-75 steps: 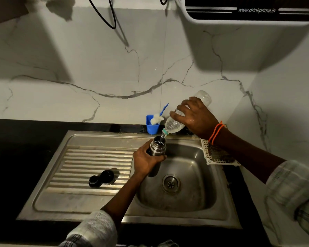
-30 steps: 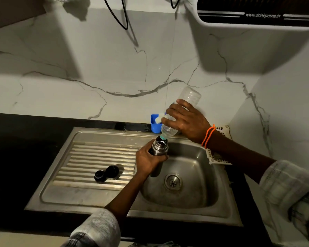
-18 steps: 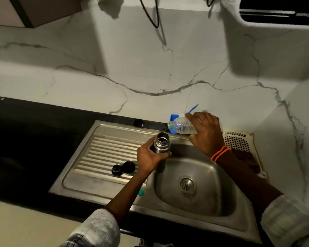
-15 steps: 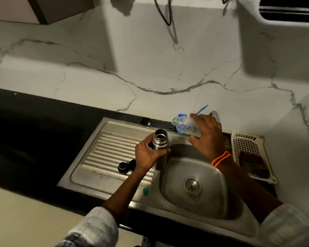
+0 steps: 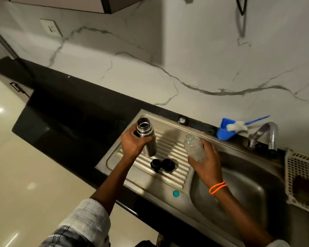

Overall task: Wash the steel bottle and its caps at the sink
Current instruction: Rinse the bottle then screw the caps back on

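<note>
Two black caps (image 5: 162, 164) lie touching on the ribbed drainboard of the sink (image 5: 168, 184); the left hand (image 5: 134, 144) grips the open steel bottle (image 5: 146, 138) above it; the right hand (image 5: 206, 161) holds an uncapped plastic bottle (image 5: 194, 147), contents unclear; a blue cup (image 5: 224, 131) holds a brush (image 5: 239, 125); no writing is readable.

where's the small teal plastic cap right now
In the head view, the small teal plastic cap lies on the steel sink's flat front rim, just left of the basin and nearer the person than the two black caps.
</note>
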